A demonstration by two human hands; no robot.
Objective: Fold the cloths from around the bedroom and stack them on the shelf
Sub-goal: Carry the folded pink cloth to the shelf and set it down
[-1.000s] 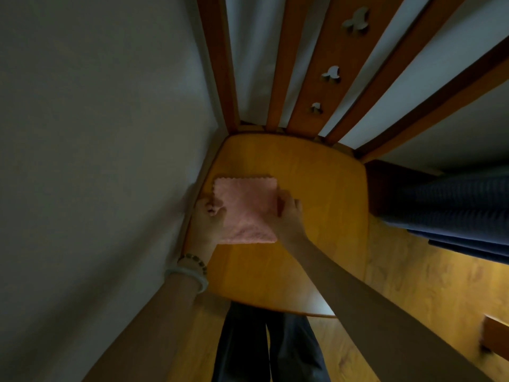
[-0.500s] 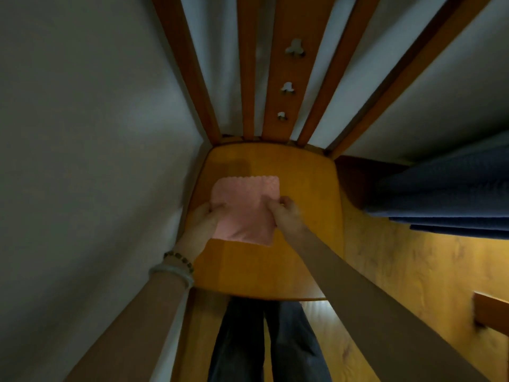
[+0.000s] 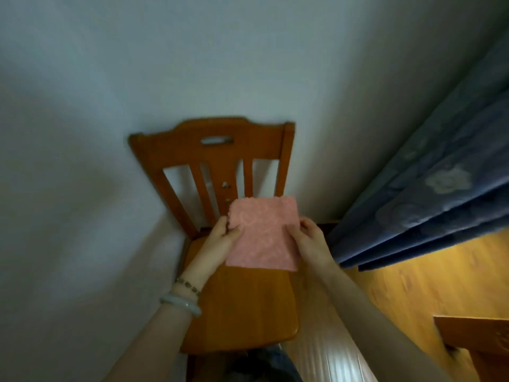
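The small pink square terry cloth (image 3: pixel 264 235), apparently already folded, is held flat in the air above the seat of the orange-brown wooden slat-back chair (image 3: pixel 239 312), probably so that its layers do not fall open on the way to a shelf, which is not in view. The cloth lies stretched between the two hands: the left hand (image 3: pixel 220 239) pinches its left edge, thumb on top, and the right hand (image 3: pixel 312 241) pinches its right edge likewise
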